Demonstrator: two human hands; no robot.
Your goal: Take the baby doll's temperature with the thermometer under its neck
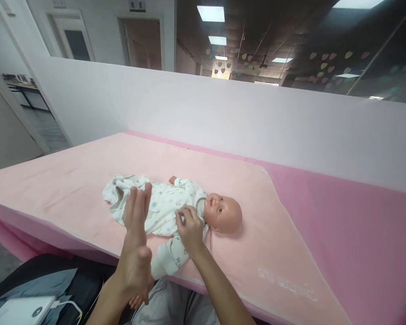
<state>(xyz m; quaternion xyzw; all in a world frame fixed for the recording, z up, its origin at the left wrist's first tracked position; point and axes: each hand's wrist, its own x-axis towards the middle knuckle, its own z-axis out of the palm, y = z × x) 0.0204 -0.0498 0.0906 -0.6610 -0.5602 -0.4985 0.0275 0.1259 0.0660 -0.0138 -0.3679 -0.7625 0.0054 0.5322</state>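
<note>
A baby doll (228, 214) lies on its back on a pink padded cover, its head to the right. It wears a white patterned baby outfit (165, 198), loose and rumpled at the leg end. My right hand (191, 228) rests on the chest near the collar, thumb and fingers pinched together on the cloth. Raised above the near side of the doll is my left hand (137, 239), empty, with its fingers stretched upward; it hides part of the outfit. The doll's near sleeve (171, 257) points toward me, and its hand shows beside my left wrist.
The pink cover (284, 253) spreads over the table, with a darker pink layer (365, 225) at the right. A white wall (223, 117) with glass above runs behind. At lower left, a white device (27, 311) with a cable lies on grey cloth over a black seat (84, 286).
</note>
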